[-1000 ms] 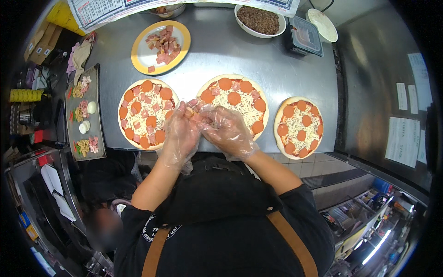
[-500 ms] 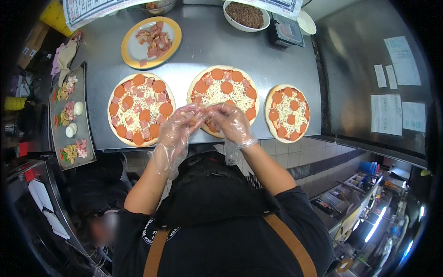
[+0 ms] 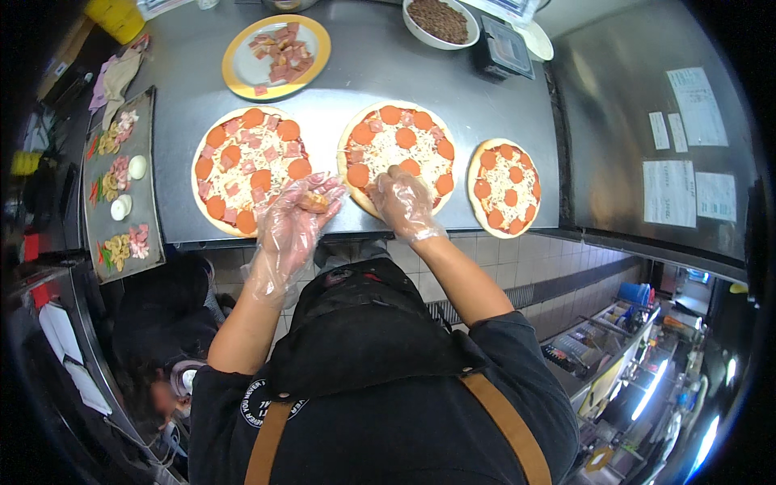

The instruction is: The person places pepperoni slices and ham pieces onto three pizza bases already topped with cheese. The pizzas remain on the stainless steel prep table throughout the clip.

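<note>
My left hand (image 3: 293,217), in a clear plastic glove, is turned palm up between two pizzas, its fingers curled round a few ham pieces (image 3: 314,202). My gloved right hand (image 3: 404,204) reaches down over the near edge of the middle pizza (image 3: 422,158), fingertips pinched together at its surface. Whatever those fingers hold is hidden. Pepperoni, shredded cheese and some ham squares top the middle pizza. The left pizza (image 3: 269,162) has pepperoni with ham squares scattered all over. A smaller pizza (image 3: 503,196) at right carries pepperoni and cheese.
Beyond the pizzas stands a yellow-rimmed plate (image 3: 232,71) of cut ham (image 3: 289,63). A white bowl of brown crumbled topping (image 3: 438,23) and a dark lidded container (image 3: 503,50) are at the back. A metal tray (image 3: 149,234) with topping piles lies at left.
My hands, which were together over the middle pizza's near edge, are now apart. The left has shifted left and opened upward, showing the ham; the right has lowered onto the pizza.
</note>
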Demonstrator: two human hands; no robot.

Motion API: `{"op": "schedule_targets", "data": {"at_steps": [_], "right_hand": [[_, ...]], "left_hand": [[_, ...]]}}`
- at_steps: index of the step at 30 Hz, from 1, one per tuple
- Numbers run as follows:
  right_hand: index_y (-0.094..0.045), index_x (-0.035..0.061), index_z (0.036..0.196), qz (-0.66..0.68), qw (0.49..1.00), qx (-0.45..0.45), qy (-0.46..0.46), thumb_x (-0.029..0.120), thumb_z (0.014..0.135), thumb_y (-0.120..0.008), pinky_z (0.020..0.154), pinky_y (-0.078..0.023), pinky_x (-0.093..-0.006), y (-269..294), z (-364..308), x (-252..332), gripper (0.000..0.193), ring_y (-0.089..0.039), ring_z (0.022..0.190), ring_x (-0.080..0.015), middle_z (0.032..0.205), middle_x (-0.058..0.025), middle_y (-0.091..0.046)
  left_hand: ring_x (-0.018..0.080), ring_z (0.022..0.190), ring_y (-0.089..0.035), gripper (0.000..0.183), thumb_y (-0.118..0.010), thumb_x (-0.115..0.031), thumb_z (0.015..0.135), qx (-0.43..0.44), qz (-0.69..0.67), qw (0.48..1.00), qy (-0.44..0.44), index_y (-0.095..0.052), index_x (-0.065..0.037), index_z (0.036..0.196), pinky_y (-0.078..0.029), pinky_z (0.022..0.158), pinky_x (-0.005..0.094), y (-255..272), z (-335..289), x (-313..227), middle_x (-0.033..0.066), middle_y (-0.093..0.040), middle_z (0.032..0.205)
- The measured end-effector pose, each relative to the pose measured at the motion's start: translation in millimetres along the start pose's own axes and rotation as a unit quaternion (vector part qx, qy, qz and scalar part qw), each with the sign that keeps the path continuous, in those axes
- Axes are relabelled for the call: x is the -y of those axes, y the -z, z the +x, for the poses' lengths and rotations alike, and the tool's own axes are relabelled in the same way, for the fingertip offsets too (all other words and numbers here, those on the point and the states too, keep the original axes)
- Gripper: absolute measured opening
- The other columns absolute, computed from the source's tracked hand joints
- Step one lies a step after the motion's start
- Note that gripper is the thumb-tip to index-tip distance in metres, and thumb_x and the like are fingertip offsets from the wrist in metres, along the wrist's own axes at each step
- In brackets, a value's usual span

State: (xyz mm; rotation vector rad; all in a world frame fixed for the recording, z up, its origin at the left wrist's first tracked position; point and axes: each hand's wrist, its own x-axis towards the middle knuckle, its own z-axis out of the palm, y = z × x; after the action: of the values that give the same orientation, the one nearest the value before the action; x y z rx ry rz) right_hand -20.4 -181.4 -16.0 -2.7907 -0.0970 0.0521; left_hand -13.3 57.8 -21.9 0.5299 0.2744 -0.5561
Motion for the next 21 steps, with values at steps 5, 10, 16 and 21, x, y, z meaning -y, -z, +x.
{"op": "schedule_targets", "data": {"at_steps": [5,10,16,21], "right_hand": [[-0.074,0.0068,0.093,0.103,0.979,-0.105,0.138,0.019,0.094,-0.075,0.072,-0.057,-0.0475,25,-12,24,0.012,-0.071,0.083,-0.0343,0.093,-0.0121,-0.069],[-0.077,0.0091,0.106,0.179,0.958,-0.076,0.209,0.021,0.096,-0.075,0.079,-0.058,-0.0464,44,-10,44,0.016,-0.071,0.093,-0.0318,0.102,-0.0107,-0.072],[-0.076,0.0055,0.117,0.290,0.953,0.042,0.071,0.020,0.098,-0.073,0.092,-0.057,-0.0457,64,3,37,0.024,-0.072,0.102,-0.0364,0.113,-0.0168,-0.073],[-0.075,0.0018,0.121,0.348,0.934,0.080,-0.030,0.018,0.096,-0.073,0.091,-0.057,-0.0437,71,-2,24,0.029,-0.073,0.101,-0.0341,0.111,-0.0191,-0.073]], "left_hand": [[0.0381,0.142,-0.054,0.055,-0.058,-0.024,0.105,-0.028,-0.028,0.999,0.001,-0.047,0.008,0.148,-0.045,0.121,0.0528,-13,-3,8,0.0271,-0.053,0.152],[0.0287,0.127,-0.063,0.049,-0.049,-0.018,0.109,0.101,-0.096,0.990,0.025,-0.047,0.008,0.151,-0.051,0.112,0.0464,-18,8,24,0.0215,-0.060,0.144],[0.0243,0.121,-0.066,0.050,-0.050,-0.019,0.112,0.134,0.029,0.990,0.017,-0.043,0.003,0.157,-0.051,0.109,0.0436,-23,19,41,0.0140,-0.065,0.137],[0.0212,0.117,-0.067,0.049,-0.055,-0.019,0.113,0.029,0.076,0.996,0.024,-0.044,-0.003,0.158,-0.053,0.104,0.0381,-40,15,54,0.0100,-0.066,0.136]]}}
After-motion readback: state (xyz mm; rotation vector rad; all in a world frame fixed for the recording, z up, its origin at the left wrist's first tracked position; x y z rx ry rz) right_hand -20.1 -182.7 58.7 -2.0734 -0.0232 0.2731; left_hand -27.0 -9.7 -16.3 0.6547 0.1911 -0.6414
